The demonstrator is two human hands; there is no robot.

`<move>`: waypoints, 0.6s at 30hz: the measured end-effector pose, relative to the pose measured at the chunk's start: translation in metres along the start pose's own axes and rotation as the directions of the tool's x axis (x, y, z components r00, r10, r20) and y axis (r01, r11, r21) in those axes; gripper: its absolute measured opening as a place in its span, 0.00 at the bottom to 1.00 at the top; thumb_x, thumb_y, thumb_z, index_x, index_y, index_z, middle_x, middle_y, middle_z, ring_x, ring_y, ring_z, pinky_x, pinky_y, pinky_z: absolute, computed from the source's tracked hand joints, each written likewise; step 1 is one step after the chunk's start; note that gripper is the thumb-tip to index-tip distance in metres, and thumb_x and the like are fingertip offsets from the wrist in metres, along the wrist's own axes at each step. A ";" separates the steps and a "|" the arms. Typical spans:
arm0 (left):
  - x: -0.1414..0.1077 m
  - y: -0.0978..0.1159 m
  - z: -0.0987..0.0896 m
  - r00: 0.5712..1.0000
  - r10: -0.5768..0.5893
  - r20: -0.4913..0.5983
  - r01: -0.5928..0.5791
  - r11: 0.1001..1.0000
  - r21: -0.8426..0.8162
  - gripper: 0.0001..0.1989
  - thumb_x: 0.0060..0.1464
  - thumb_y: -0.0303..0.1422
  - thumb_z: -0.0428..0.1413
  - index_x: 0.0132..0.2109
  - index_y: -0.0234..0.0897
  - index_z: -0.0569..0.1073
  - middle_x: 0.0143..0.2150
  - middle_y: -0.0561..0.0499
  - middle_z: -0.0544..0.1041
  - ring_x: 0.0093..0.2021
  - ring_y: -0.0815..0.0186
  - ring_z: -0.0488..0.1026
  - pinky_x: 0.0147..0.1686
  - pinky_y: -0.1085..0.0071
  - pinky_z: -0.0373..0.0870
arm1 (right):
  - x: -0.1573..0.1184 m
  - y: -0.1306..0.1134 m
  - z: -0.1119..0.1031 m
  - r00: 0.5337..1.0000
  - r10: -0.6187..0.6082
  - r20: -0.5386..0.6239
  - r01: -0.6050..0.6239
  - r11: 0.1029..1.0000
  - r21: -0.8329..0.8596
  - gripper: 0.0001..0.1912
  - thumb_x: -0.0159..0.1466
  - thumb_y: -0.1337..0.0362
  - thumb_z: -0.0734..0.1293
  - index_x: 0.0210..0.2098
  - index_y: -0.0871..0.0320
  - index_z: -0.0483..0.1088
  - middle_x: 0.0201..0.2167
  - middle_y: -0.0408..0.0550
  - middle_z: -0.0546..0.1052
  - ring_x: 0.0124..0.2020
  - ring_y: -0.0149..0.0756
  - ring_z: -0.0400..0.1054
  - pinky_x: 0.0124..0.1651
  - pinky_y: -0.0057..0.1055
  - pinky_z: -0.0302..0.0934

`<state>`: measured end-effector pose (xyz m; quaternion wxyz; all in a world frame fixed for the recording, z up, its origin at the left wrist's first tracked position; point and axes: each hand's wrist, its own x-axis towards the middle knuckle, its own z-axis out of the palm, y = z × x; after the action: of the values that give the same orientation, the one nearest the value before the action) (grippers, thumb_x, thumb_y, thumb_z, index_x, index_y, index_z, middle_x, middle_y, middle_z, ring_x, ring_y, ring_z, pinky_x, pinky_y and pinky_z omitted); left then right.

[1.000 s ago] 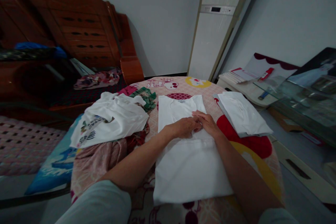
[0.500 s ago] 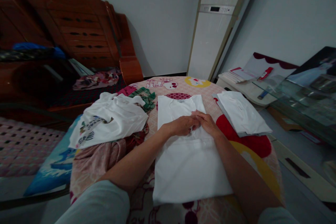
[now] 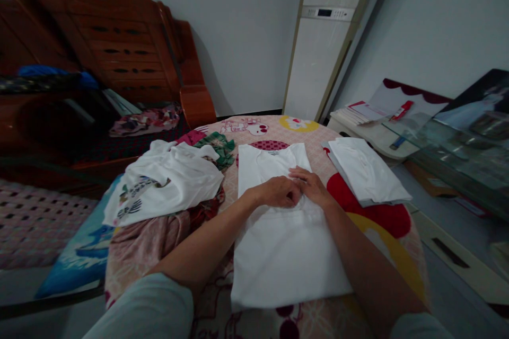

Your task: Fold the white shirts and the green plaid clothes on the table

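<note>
A white T-shirt (image 3: pixel 290 254) lies lengthwise on the round table, its sides folded in and its neckline at the far end. Over the middle of the shirt, my left hand (image 3: pixel 279 192) is closed, with curled fingers pressed together at the cloth. Close against it, my right hand (image 3: pixel 313 186) bends most of its fingers down to the same spot, while one finger reaches out over the shirt. The fingertips of both hands meet there and partly hide what is pinched, which looks like shirt fabric.
A loose white printed shirt (image 3: pixel 178 180) lies at the left on a heap of coloured clothes (image 3: pixel 155 238). Folded white clothes (image 3: pixel 366 169) are stacked at the right. A patterned cloth (image 3: pixel 250 122) covers the table. Beyond stand a wooden chair (image 3: pixel 119 37) and a glass shelf (image 3: pixel 449 153).
My left fingers have curled in more, and the hands have shifted slightly over the same spot. The shirt and the other clothes have stayed put.
</note>
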<state>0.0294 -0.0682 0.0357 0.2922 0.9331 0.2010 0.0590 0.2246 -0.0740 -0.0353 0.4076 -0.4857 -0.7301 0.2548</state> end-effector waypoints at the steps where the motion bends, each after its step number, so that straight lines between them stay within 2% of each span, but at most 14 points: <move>1: -0.001 -0.002 -0.002 1.000 0.015 0.011 -0.014 0.998 -0.054 0.05 0.52 0.24 0.57 0.34 0.35 0.78 0.31 0.54 0.78 0.31 0.71 0.71 0.34 0.77 0.62 | 0.000 0.000 0.000 1.000 0.001 0.000 -0.001 1.000 0.000 0.15 0.64 0.55 0.65 0.44 0.54 0.79 0.53 0.52 0.77 0.62 0.45 0.64 0.67 0.46 0.53; 4: -0.004 -0.010 -0.011 0.999 0.025 -0.045 -0.034 0.975 -0.218 0.09 0.55 0.25 0.54 0.39 0.34 0.79 0.31 0.53 0.78 0.30 0.73 0.70 0.34 0.79 0.62 | 0.000 -0.001 -0.001 1.000 0.015 0.008 -0.015 1.000 -0.001 0.14 0.64 0.56 0.66 0.45 0.53 0.79 0.53 0.51 0.77 0.62 0.45 0.64 0.67 0.47 0.53; 7: -0.007 -0.017 -0.015 0.993 -0.032 -0.115 0.002 0.967 -0.254 0.10 0.53 0.23 0.54 0.39 0.32 0.79 0.32 0.53 0.78 0.31 0.73 0.70 0.34 0.79 0.63 | 0.000 -0.003 -0.001 0.999 0.029 0.029 -0.029 1.000 -0.001 0.15 0.62 0.57 0.68 0.46 0.54 0.78 0.54 0.52 0.76 0.62 0.45 0.63 0.66 0.47 0.54; 13: -0.004 -0.016 0.000 0.996 -0.038 0.078 0.050 0.986 -0.159 0.07 0.47 0.21 0.56 0.33 0.34 0.76 0.28 0.56 0.75 0.29 0.73 0.68 0.32 0.79 0.62 | 0.001 -0.005 -0.001 0.999 0.031 0.034 -0.030 0.999 -0.031 0.15 0.58 0.59 0.72 0.45 0.55 0.78 0.55 0.54 0.76 0.64 0.46 0.61 0.67 0.49 0.53; 16: -0.005 -0.015 -0.003 0.997 -0.038 0.064 0.047 0.988 -0.150 0.06 0.48 0.22 0.56 0.34 0.34 0.76 0.28 0.56 0.74 0.29 0.73 0.68 0.32 0.79 0.61 | 0.001 -0.006 -0.001 0.999 0.031 0.028 -0.030 0.999 -0.035 0.16 0.58 0.59 0.72 0.45 0.56 0.78 0.54 0.54 0.76 0.63 0.46 0.62 0.67 0.48 0.54; 18: -0.007 -0.015 -0.009 0.999 -0.040 0.007 0.041 0.982 -0.186 0.05 0.51 0.23 0.55 0.35 0.33 0.76 0.28 0.55 0.74 0.29 0.73 0.68 0.32 0.79 0.61 | 0.001 -0.005 -0.001 0.999 0.036 0.031 -0.035 0.999 -0.039 0.16 0.59 0.58 0.72 0.45 0.55 0.78 0.54 0.54 0.76 0.63 0.46 0.63 0.66 0.47 0.54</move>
<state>0.0151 -0.0548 0.0347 0.3795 0.8976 0.2132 0.0701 0.2223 -0.0754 -0.0304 0.3817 -0.5022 -0.7327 0.2555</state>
